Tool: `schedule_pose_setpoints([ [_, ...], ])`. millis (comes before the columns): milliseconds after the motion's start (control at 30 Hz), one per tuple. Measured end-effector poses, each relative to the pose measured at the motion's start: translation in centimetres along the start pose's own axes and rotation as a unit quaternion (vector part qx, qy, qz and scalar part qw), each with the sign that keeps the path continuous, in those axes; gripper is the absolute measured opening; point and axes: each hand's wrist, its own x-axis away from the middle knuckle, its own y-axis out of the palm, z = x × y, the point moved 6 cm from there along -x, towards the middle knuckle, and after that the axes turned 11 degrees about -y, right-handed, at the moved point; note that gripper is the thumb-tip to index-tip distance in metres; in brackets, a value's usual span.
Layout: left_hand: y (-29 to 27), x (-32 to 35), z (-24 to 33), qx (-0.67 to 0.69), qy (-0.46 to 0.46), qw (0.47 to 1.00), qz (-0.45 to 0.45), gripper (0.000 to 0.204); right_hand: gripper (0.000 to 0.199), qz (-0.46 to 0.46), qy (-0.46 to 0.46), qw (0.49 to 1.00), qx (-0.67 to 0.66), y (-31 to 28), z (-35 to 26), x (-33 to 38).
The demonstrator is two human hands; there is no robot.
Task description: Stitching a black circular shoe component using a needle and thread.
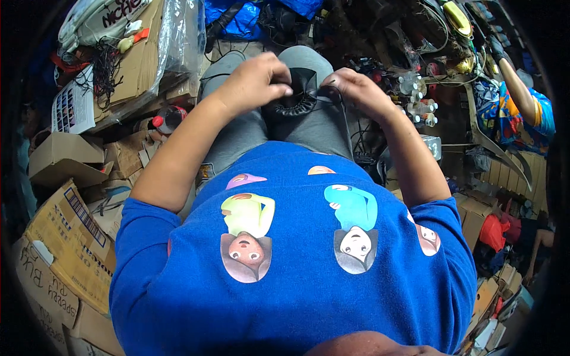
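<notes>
A black leather-like piece (295, 106) with a puckered, gathered edge rests between my knees, over the grey trousers (237, 133). It resembles a shoe upper, though its full shape is hidden. Just left of it my left hand (261, 82) is closed, fingers curled toward the thumb; what it pinches, if anything, does not show. On the right side my right hand (356, 90) pinches a thin black thread (332, 82) between thumb and forefinger. Dark strands run from the piece toward that hand and hang down beside my right knee.
Flattened cardboard (142, 62) and a tangle of black cord (107, 74) lie at the left, near a red-capped bottle (170, 118). Several clear bottles (418, 107) stand at the right. Beyond them is a person in a patterned shirt (525, 110); another person's arm (540, 240) shows lower right.
</notes>
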Motion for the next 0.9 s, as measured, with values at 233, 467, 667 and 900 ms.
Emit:
schedule_pose_setpoints([
  [233,1.2,0.5,-0.5,0.073,-0.05,0.992,-0.094,0.015,0.022,0.201,-0.1,0.946,0.234,-1.8,1.9,-0.6],
  [467,-5.0,1.7,-6.1,0.184,-0.14,0.959,0.163,0.016,0.021,0.035,-0.184,0.956,0.224,0.8,-0.5,0.4],
  [667,-1.5,0.6,-0.1,0.643,-0.045,0.763,0.058,0.036,0.018,0.365,-0.123,0.919,-0.077,-1.8,1.9,-0.9],
  [900,0.0,0.1,-2.1,0.751,-0.093,0.651,-0.058,0.038,0.043,0.157,-0.025,0.738,-0.656,1.9,2.2,-1.2],
])
